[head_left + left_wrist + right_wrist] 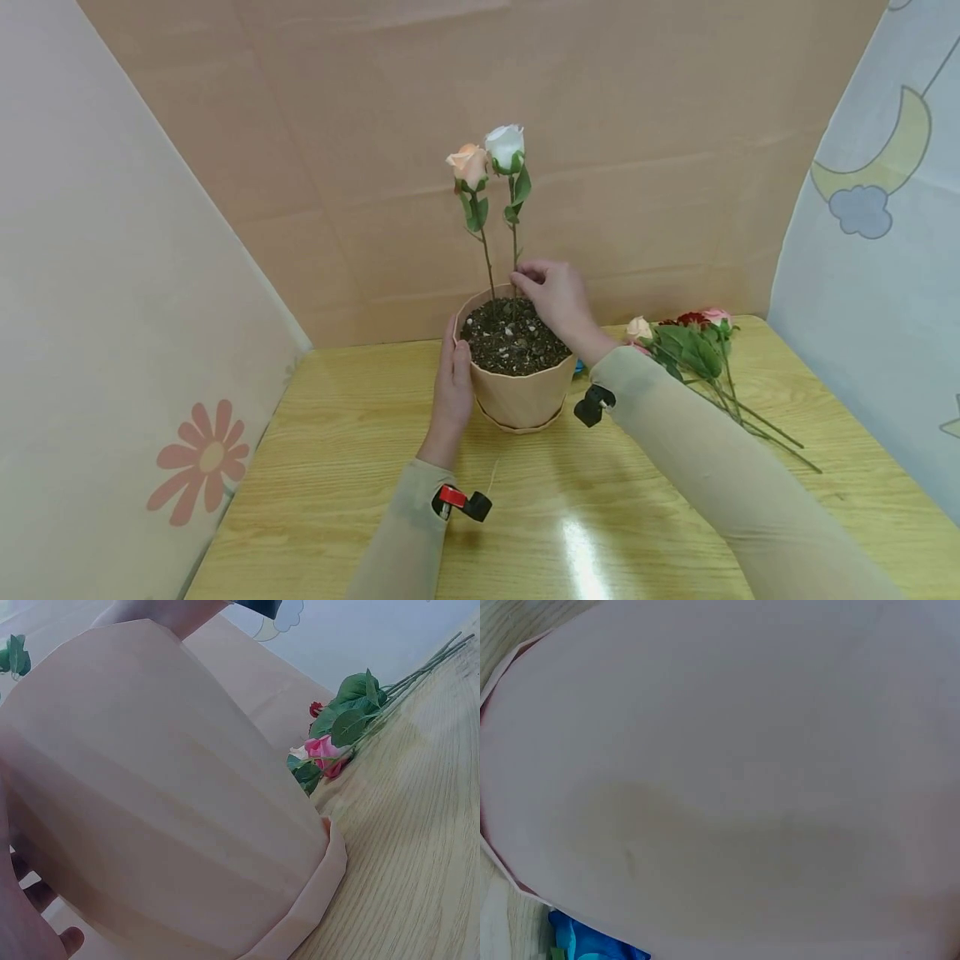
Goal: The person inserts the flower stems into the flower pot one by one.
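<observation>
A pale peach flowerpot (521,396) full of dark soil (510,346) stands on its saucer (522,427). My left hand (453,383) rests against the pot's left side, thumb by the rim and fingers extended along the wall. Between thumb and fingertips, my right hand (558,296) pinches the lower stem of a white rose (506,148), just above the soil. Left of it a peach rose (469,165) stands upright in the soil. The flowerpot's wall (165,787) fills most of the left wrist view, and its surface (727,750) nearly all of the right one, where the hand is hidden.
On the table (330,467), right of the pot, lies a bunch of flowers (686,346) with red, pink and cream heads, stems pointing toward the front right. Something blue (592,941) sits close beside the pot. A fabric backdrop (360,167) hangs behind.
</observation>
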Tool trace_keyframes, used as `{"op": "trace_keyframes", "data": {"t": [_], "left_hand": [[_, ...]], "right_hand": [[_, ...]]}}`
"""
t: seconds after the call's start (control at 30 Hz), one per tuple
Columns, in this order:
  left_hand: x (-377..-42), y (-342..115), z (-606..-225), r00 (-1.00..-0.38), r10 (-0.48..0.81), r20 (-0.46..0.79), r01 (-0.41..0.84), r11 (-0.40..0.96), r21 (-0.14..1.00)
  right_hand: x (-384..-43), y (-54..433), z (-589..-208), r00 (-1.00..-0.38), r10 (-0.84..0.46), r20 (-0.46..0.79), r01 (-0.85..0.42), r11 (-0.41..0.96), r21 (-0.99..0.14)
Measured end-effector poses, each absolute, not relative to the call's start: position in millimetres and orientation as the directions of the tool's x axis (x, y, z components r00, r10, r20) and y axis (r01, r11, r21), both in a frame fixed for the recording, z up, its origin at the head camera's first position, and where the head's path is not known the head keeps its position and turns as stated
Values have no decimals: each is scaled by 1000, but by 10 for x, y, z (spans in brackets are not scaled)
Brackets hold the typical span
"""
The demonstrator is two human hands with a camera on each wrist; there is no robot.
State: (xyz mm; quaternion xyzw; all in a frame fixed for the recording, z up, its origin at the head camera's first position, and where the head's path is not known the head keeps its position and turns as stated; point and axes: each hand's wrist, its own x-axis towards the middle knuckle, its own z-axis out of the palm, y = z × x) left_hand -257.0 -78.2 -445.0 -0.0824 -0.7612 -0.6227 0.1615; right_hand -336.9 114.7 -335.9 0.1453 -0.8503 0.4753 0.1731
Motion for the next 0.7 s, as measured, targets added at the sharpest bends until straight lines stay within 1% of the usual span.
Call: {"op": "trace_keyframes", "data": {"t": [0.37, 0.53, 0.7], "left_hand": [[-2541, -764, -4370, -937, -75, 341, 318, 221, 922], [-2523, -756, -4327, -940, -78, 333, 309, 224, 924], [-2552, -788, -4329, -941, -78, 331, 308, 217, 926]], "right_hand": [[-3352, 1156, -3315, -891, -138, 433, -434, 540, -721], [-3350, 1156, -3301, -885, -150, 440, -442, 562, -699], [-3370, 1121, -3305, -892, -148, 428, -431, 566, -703]]}}
